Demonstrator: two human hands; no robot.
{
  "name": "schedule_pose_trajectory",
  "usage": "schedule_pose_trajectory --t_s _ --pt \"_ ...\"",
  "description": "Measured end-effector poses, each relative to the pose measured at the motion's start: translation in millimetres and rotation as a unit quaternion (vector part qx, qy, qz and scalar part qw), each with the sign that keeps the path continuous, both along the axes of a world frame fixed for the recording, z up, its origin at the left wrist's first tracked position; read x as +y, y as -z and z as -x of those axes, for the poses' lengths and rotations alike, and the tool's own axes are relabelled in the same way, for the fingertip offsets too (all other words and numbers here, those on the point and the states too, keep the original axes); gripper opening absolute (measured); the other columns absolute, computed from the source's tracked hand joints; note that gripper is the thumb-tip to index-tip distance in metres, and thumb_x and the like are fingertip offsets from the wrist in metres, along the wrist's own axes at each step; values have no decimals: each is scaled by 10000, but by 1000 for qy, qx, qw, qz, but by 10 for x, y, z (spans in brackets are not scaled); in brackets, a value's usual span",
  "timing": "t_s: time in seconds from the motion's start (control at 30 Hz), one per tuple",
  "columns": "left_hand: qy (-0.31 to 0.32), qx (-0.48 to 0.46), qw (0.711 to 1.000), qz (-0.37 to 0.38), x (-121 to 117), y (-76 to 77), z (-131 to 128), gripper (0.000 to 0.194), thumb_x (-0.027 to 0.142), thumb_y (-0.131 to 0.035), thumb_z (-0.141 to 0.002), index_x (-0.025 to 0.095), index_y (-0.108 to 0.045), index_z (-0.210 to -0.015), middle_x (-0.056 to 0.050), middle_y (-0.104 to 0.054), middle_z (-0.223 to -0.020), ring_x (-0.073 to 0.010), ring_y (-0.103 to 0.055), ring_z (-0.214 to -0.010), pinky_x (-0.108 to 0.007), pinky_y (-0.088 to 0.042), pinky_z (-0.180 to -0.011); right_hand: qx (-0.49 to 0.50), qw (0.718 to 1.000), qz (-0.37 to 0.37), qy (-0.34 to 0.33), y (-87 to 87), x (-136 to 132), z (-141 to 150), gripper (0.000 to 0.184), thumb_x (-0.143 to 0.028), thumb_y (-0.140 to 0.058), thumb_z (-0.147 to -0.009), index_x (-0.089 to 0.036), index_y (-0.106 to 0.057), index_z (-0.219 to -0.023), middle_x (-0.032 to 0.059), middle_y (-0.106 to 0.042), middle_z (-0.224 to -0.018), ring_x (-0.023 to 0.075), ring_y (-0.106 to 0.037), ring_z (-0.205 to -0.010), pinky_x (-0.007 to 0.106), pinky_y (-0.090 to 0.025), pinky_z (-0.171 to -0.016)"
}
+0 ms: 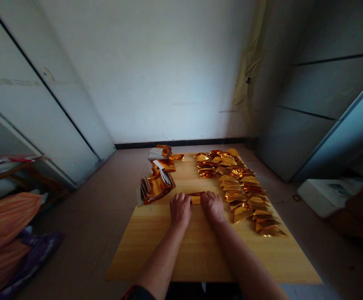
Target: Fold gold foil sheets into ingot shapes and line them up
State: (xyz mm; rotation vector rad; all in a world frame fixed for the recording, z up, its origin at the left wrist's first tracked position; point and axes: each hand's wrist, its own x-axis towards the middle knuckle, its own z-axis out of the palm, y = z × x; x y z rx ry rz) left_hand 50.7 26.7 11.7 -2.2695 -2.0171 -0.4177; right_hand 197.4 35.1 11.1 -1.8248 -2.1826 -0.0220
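Fingers (pixel 180 200) of the left hand (pixel 180 210) and right hand (pixel 212 207) curl together over a gold foil strip (pixel 195 199) on the wooden table (pixel 200 258), their grip unclear; many folded gold foil pieces (pixel 240 183) already lie in rows to the right; loose foil stacks (pixel 156 185) sit to the left.

Domestic storeroom or utility room: a bare white plaster wall (pixel 143 71) with black skirting (pixel 181 143), a pinkish-beige tiled floor (pixel 75 233), tall white panelled cabinet doors (pixel 50 96), a low brown wooden shelf (pixel 12 175), and orange plastic bags (pixel 6 221).

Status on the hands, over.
Left hand and right hand on a gold foil strip. Folded foil pieces in rows to the right. Foil bundle to the left.
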Motion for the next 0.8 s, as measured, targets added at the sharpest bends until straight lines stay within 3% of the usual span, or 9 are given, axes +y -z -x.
schedule_pose_trajectory --t_s 0.13,0.37,0.47,0.57,0.8 --pt "14 -9 999 39 41 8 6 192 112 -449 -845 199 -615 -888 -65 -609 -908 -201 -539 -918 -318 -365 -767 -13 999 39 21 -13 3 38 179 -189 -435 -907 -203 -611 -882 44 -641 -856 147 -575 -749 256 -312 -647" --pt "-17 -61 995 77 78 -50 13 127 202 -492 -853 211 -613 -889 -42 -641 -929 -192 -557 -945 -306 -363 -783 3 997 65 49 -105 -6 84 170 -157 -430 -885 -194 -596 -897 60 -655 -878 161 -608 -810 259 -327 -662" --pt "-35 -74 993 81 72 -59 -15 144 308 -509 -860 209 -611 -888 -44 -641 -930 -196 -557 -944 -311 -360 -787 19 996 63 55 -114 -20 86 96 -264 -513 -863 -196 -579 -877 56 -650 -893 174 -603 -839 264 -335 -680" --pt "-44 -76 993 77 62 -60 -34 158 352 -558 -831 207 -604 -874 -41 -637 -918 -200 -556 -929 -314 -354 -783 33 995 70 58 -87 -10 81 199 -391 -586 -819 -201 -564 -871 50 -641 -900 183 -595 -859 263 -341 -693" --pt "-48 -86 992 84 52 -82 -29 142 345 -586 -811 216 -596 -871 -26 -637 -918 -198 -553 -928 -316 -346 -779 58 989 103 92 -38 65 92 232 -393 -625 -765 -207 -564 -890 31 -643 -875 174 -605 -828 254 -341 -670"
